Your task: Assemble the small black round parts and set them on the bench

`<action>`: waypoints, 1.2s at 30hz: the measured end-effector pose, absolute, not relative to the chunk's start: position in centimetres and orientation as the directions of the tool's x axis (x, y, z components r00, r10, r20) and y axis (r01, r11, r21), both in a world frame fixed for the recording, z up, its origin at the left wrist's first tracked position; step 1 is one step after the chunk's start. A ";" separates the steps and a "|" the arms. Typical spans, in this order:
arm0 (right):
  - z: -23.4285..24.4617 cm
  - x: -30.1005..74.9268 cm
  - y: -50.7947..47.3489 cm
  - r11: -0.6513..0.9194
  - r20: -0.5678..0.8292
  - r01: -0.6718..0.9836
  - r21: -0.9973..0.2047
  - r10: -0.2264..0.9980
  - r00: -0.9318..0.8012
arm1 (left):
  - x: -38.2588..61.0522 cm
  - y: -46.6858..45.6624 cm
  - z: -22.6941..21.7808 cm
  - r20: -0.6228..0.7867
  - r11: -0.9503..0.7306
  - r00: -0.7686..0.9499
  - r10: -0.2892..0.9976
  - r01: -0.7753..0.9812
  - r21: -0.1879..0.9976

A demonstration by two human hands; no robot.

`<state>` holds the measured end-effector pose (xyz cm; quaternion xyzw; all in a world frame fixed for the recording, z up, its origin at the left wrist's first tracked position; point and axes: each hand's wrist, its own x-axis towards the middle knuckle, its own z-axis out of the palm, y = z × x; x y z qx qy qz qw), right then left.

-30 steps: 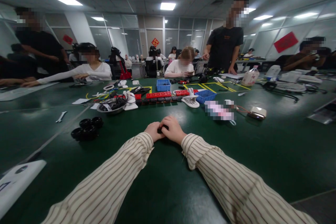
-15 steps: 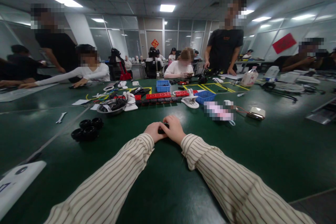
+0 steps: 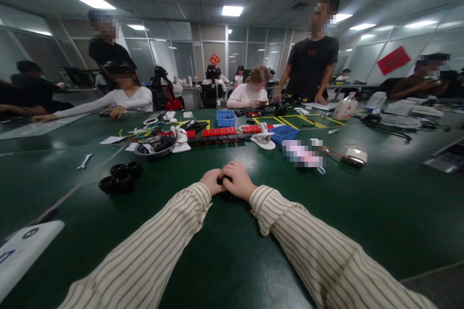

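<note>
My left hand (image 3: 210, 181) and my right hand (image 3: 238, 181) meet low over the green table (image 3: 232, 246), both with curled fingers. Between them they grip a small black part (image 3: 220, 180). Most of it is covered by the fingers, so its kind does not show. To the left of my hands stands a cluster of several black, round, wheel-like parts (image 3: 121, 178). Farther left lies a metal wrench (image 3: 85, 161).
Beyond my hands are a bowl of dark parts (image 3: 155, 154), a white clamp (image 3: 263, 137), a row of red blocks (image 3: 219, 132) and blue bins (image 3: 225, 114). A gold case (image 3: 355, 156) lies to the right. A white device (image 3: 31, 251) sits near left. People work across the table.
My right fingers have curled farther over the black part, leaving less of it showing. A standing person in black at the left has moved right.
</note>
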<state>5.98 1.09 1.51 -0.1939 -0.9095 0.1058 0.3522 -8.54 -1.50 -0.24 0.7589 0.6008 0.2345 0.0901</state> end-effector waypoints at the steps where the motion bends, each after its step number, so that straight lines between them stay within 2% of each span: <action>1: 1.6 6.0 1.0 0.901 0.609 0.286 -0.326 0.432 -0.666 | -8.5 -1.5 -0.2 0.249 -0.263 0.169 0.954 0.868 0.421; 5: 1.6 6.0 0.9 0.857 0.646 0.394 -0.331 0.510 -0.567 | -8.6 -1.4 -0.5 0.259 -0.256 0.156 0.953 0.871 0.419; 10: 1.1 5.7 1.6 0.793 0.614 0.509 -0.334 0.593 -0.521 | -8.7 -1.3 -0.8 0.272 -0.246 0.144 0.952 0.887 0.391; 13: 0.9 5.7 1.8 0.800 0.597 0.491 -0.344 0.590 -0.544 | -8.7 -1.3 -0.8 0.279 -0.249 0.148 0.949 0.893 0.374; 21: 1.4 5.9 1.2 0.871 0.591 0.360 -0.334 0.491 -0.640 | -8.7 -1.4 -0.5 0.261 -0.256 0.158 0.952 0.881 0.397; 29: 1.1 5.8 1.5 0.778 0.627 0.511 -0.364 0.611 -0.483 | -8.5 -1.5 -0.6 0.289 -0.250 0.135 0.948 0.878 0.409; 33: 0.9 5.7 1.7 0.767 0.592 0.544 -0.340 0.624 -0.509 | -8.6 -1.4 -0.7 0.285 -0.246 0.135 0.949 0.881 0.403; 36: 0.9 5.6 1.7 0.789 0.581 0.504 -0.350 0.605 -0.544 | -8.6 -1.3 -0.7 0.278 -0.251 0.145 0.950 0.884 0.395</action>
